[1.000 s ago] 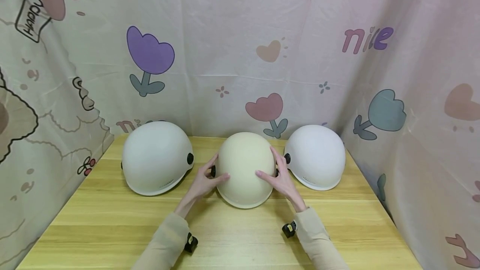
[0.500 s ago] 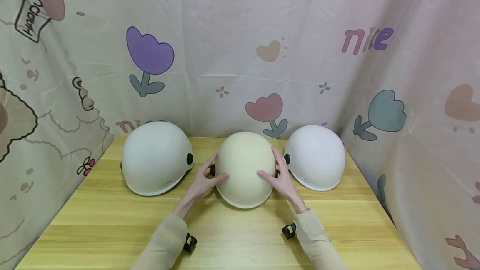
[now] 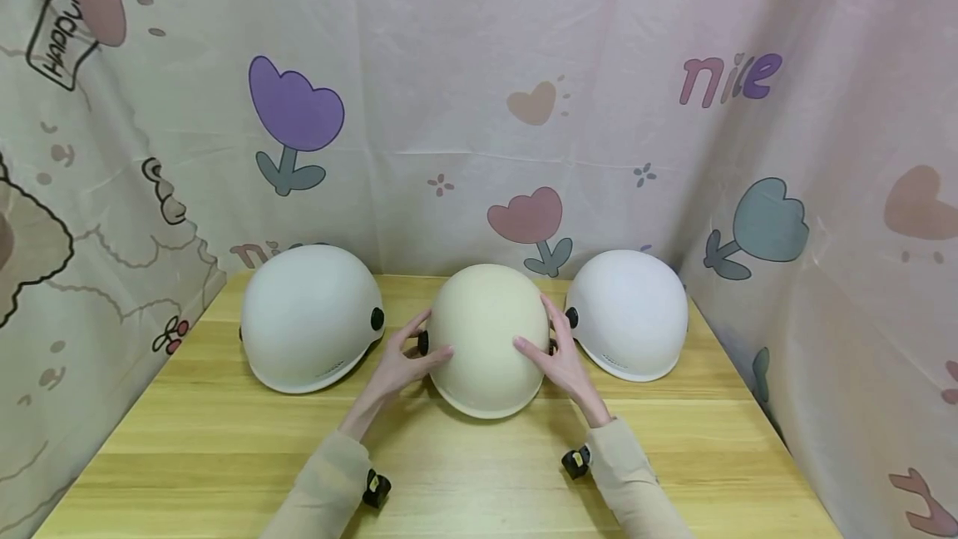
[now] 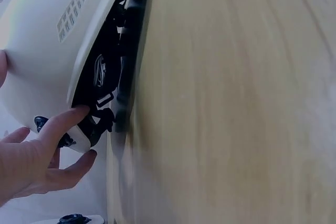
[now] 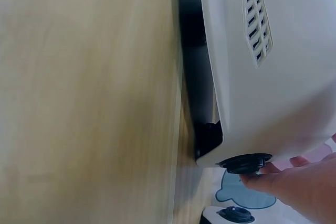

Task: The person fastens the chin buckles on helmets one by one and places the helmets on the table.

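Observation:
A cream helmet (image 3: 490, 335) sits in the middle of the wooden table, its rounded shell upward. My left hand (image 3: 404, 360) holds its left side, thumb on the shell and fingers near the black side knob (image 3: 423, 343). On the opposite side my right hand (image 3: 561, 352) grips likewise, its thumb also on the shell. In the left wrist view, fingers of the left hand (image 4: 44, 158) reach the rim, and black straps (image 4: 107, 72) show inside. Vent slots (image 5: 257, 22) appear in the right wrist view, with the right hand (image 5: 296, 182) by the other black knob (image 5: 245, 162).
A greyish-white helmet (image 3: 310, 318) stands to the left and a white helmet (image 3: 629, 314) close by on the right, both dome up. Behind the table (image 3: 464, 481) hangs a patterned curtain (image 3: 419, 106). Small black wrist cameras (image 3: 377, 490) are strapped on both sleeves.
The head view has shifted slightly. Both hands keep their hold on the cream helmet, which stays nearly in place.

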Action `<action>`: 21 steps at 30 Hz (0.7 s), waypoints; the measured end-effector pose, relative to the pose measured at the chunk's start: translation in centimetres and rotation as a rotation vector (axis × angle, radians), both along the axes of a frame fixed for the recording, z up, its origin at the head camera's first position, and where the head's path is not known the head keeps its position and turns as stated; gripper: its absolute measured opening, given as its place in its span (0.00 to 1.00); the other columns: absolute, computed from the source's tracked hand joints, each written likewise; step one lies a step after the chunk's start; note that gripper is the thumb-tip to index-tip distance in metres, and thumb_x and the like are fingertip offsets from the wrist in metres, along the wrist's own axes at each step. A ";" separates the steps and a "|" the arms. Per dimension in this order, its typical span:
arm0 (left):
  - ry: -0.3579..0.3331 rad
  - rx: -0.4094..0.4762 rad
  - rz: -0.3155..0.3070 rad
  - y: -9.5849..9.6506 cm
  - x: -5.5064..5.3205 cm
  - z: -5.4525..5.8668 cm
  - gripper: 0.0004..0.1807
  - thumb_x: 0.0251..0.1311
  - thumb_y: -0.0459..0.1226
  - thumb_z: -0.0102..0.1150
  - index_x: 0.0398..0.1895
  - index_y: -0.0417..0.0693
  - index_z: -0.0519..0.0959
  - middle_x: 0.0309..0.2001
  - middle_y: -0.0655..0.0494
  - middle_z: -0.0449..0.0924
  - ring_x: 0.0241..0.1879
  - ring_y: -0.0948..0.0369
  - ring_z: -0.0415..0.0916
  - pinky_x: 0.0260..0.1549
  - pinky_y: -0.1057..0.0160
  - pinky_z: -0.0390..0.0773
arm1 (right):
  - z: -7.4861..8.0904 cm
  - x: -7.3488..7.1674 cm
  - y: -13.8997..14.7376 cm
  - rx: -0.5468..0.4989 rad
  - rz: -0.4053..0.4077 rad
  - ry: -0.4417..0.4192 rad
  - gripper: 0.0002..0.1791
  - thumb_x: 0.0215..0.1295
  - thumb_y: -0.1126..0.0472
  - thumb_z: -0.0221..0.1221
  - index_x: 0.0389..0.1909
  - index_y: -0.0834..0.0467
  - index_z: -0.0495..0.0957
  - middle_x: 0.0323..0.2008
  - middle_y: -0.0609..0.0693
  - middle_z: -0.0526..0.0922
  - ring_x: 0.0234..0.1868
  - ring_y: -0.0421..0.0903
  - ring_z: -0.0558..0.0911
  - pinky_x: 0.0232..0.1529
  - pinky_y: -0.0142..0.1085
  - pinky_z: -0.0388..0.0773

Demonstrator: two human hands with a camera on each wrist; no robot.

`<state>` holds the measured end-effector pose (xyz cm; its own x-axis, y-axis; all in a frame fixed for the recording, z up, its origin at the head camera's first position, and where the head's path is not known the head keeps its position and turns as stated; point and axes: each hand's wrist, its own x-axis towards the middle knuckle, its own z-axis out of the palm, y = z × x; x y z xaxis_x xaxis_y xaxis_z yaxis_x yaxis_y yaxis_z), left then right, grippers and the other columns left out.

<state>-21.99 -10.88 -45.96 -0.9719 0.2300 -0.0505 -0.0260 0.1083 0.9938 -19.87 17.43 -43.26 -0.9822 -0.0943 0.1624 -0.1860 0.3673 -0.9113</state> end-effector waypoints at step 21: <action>0.019 -0.002 0.028 -0.6 0.3 0.2 0.42 0.61 0.39 0.69 0.78 0.59 0.61 0.72 0.39 0.54 0.62 0.37 0.71 0.52 0.46 0.82 | -3.4 -2.1 0.7 -0.057 -0.035 0.029 0.46 0.64 0.54 0.64 0.80 0.41 0.51 0.80 0.56 0.47 0.76 0.61 0.56 0.73 0.64 0.59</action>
<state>-21.74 -11.51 -45.75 -0.9788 0.2021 -0.0325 -0.0104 0.1099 0.9939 -21.97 18.13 -46.63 -0.9796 -0.0497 0.1947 -0.2002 0.3215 -0.9255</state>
